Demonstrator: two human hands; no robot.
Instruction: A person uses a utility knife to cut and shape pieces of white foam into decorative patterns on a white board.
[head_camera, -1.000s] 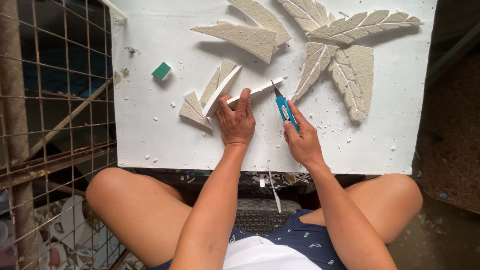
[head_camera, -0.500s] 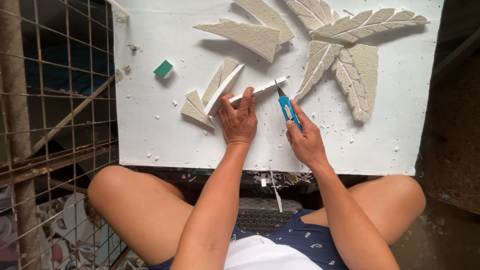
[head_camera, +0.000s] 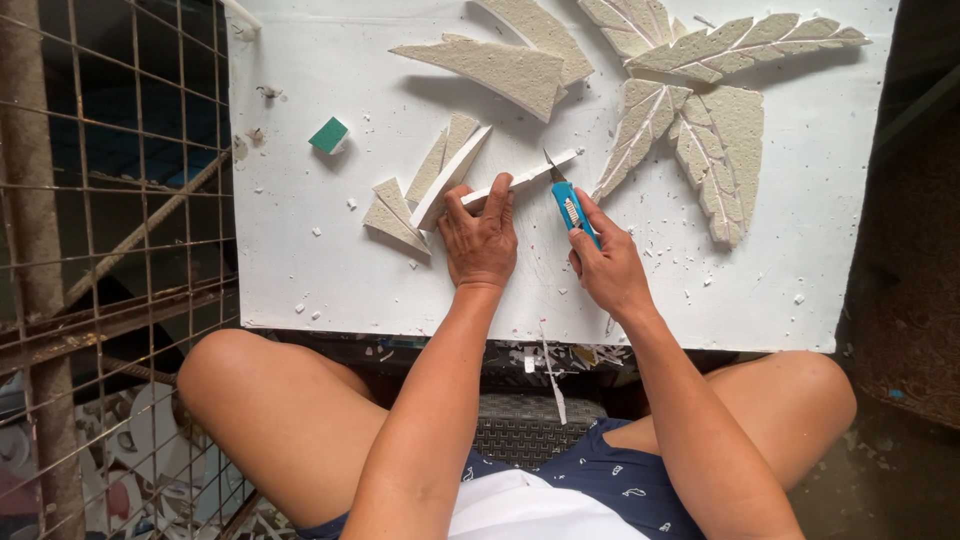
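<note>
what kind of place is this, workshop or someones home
Likely an informal craft workspace: a white foam board bears carved leaf shapes, the right hand holds a blue utility knife, and a wire mesh fence stands alongside.
</note>
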